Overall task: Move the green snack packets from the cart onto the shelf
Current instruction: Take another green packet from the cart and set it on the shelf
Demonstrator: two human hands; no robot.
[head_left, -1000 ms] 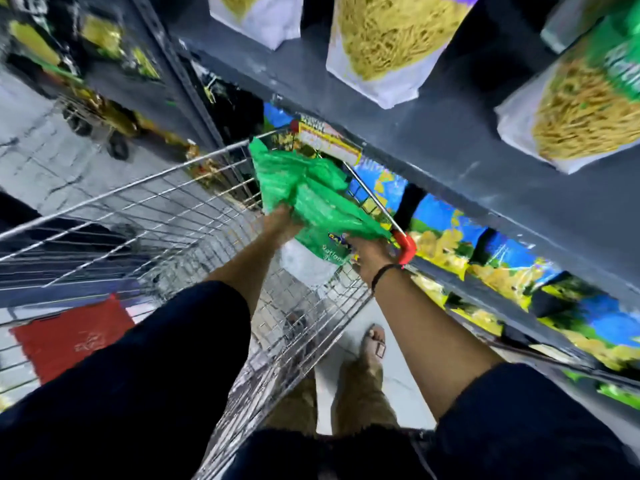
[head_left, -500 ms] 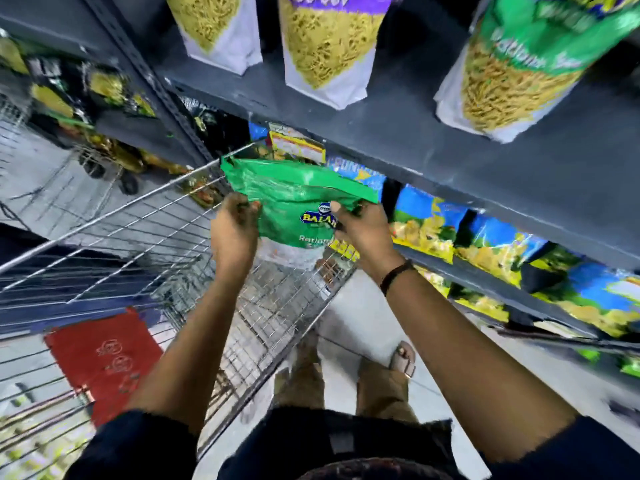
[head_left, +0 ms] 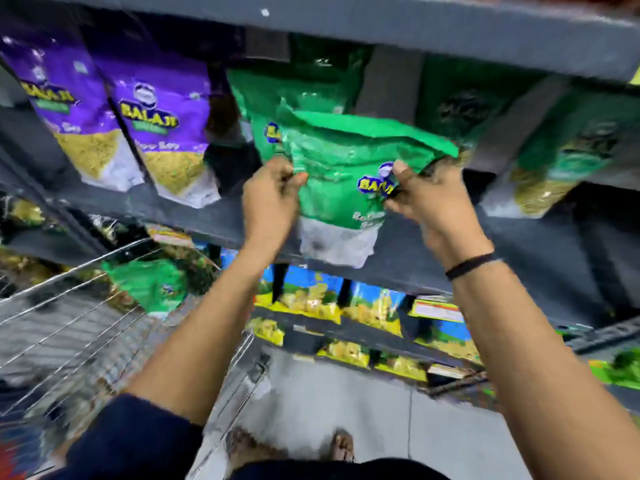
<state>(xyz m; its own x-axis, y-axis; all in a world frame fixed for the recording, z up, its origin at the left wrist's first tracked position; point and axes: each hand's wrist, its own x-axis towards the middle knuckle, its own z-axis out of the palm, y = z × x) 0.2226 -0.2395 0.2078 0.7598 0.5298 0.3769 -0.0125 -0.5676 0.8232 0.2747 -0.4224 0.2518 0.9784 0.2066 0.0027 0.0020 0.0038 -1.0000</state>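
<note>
A green snack packet (head_left: 341,174) with a clear bottom is held upright at the front of the dark shelf (head_left: 519,258). My left hand (head_left: 268,199) grips its left edge and my right hand (head_left: 427,199) grips its right side near the logo. Another green packet (head_left: 263,105) stands on the shelf just behind it. More green packets (head_left: 568,150) stand further right. One green packet (head_left: 152,289) lies in the wire cart (head_left: 79,323) at lower left.
Purple snack packets (head_left: 152,133) stand on the same shelf to the left. Lower shelves (head_left: 346,327) hold blue and yellow packets. The shelf above (head_left: 381,26) overhangs the packets. My feet stand on the grey floor (head_left: 329,403) beside the cart.
Both hands have lifted the green packet from over the cart up to the shelf level. The camera has tilted up toward the shelf.
</note>
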